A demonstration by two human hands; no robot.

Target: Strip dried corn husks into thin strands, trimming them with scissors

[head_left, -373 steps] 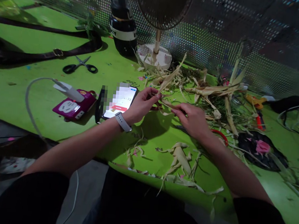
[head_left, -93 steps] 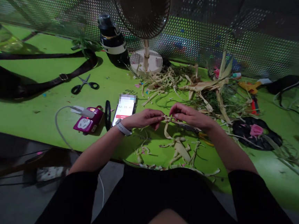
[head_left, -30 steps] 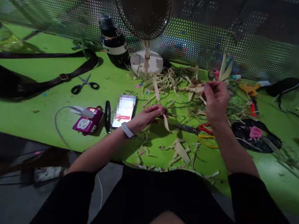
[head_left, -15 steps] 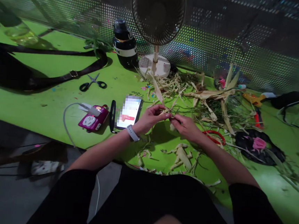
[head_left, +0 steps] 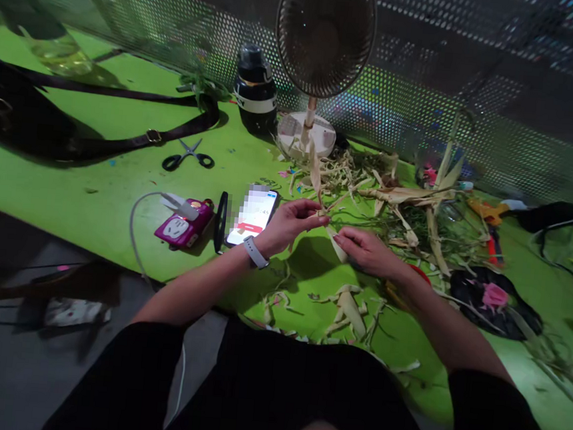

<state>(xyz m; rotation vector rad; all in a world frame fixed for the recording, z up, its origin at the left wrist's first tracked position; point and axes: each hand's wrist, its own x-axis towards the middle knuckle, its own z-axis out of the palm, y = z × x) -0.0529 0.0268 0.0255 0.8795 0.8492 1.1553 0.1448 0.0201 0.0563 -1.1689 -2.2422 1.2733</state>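
Note:
Just right of the phone, my left hand (head_left: 293, 227) pinches the base of a dried corn husk piece (head_left: 315, 167) whose pale leaf stands up above the fingers. My right hand (head_left: 369, 251) sits a little lower and to the right, its fingers closed on a lower husk leaf that slants down between the hands. Fingers hide part of where the leaves join. Below the hands, a folded husk figure (head_left: 351, 309) lies on the green table (head_left: 129, 228) among scraps.
A heap of dried husks (head_left: 403, 195) and green stems spreads behind my right hand. Also here are a fan (head_left: 306, 133), dark bottle (head_left: 256, 102), scissors (head_left: 189, 155), phone (head_left: 255, 215), purple power adapter (head_left: 185, 225), black bag (head_left: 24, 118), orange glue gun (head_left: 487, 209) and pink flower (head_left: 495, 295).
My right hand has moved slightly right and down, away from the left, and more of the lower husk leaf shows between them. The camera view has shifted and tilted a little.

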